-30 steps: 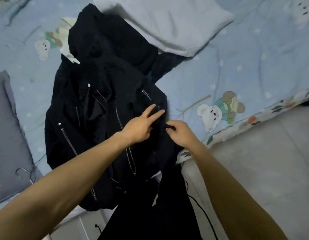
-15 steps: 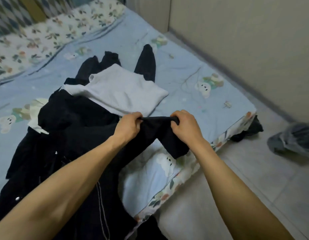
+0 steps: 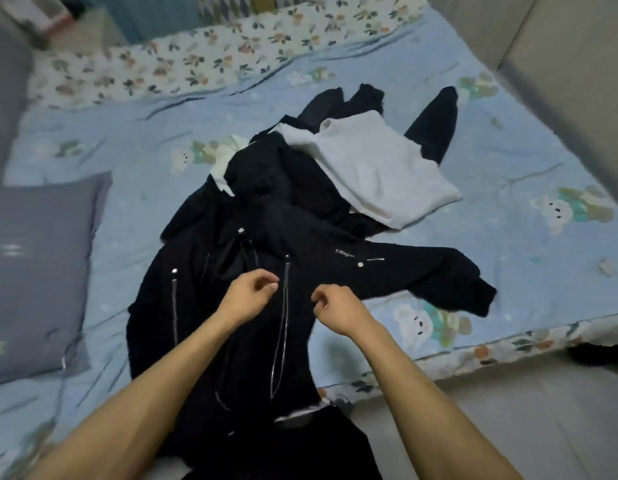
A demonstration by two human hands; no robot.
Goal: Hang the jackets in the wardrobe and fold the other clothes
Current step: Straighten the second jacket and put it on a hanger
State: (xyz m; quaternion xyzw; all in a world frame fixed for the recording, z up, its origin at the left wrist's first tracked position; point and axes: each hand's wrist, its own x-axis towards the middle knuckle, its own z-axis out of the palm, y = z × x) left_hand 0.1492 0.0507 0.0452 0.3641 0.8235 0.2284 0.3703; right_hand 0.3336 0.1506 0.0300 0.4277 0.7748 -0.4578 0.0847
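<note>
**Inspector:** Two hands over the bed. What differs from half a second ago?

**Assistant:** Then both hands gripped a bunched black sleeve, lifted between them. Now that sleeve lies spread flat to the right on the blue sheet, and neither hand holds it.

**Inspector:** Left hand?

**Assistant:** The left hand hovers above the front of the black jacket, fingers loosely curled, thumb near the fingertips. I see nothing held. Whether it touches the cloth, I cannot tell.

**Inspector:** Right hand?

**Assistant:** The right hand is likewise half curled, just beside the left, over the jacket's right edge. Nothing visible in its grasp.

**Inspector:** Location of the clothes?

**Assistant:** The jacket lies open on the bed, zips showing, its lower hem hanging over the near edge. A white garment rests on other dark clothes farther back. A grey pillow sits at left.
</note>
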